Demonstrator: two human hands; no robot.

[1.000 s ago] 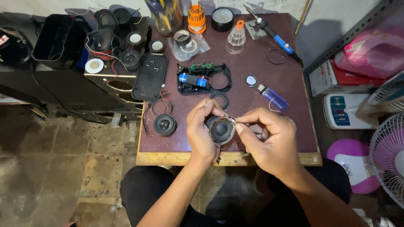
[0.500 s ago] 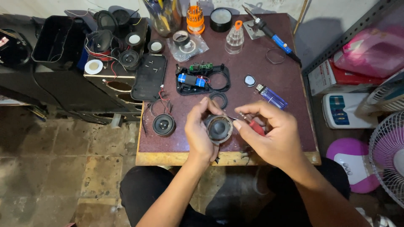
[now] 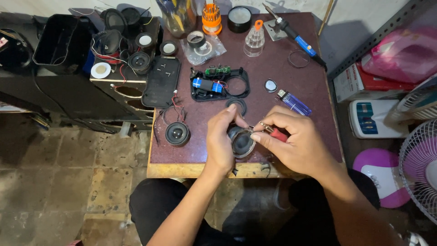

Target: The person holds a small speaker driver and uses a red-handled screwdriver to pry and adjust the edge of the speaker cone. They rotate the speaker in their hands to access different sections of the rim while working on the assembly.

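I see left hand (image 3: 221,142) clamped round small speaker driver (image 3: 242,142) at table (image 3: 182,169) front edge | right hand (image 3: 298,145) pinching red-handled pliers (image 3: 273,132), tips at driver rim | second speaker (image 3: 177,133) left of driver | lighter (image 3: 294,102) behind driver.

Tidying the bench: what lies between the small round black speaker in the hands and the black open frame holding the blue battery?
In the head view, a black rubber ring lies on the maroon tabletop between the held speaker and the battery frame.
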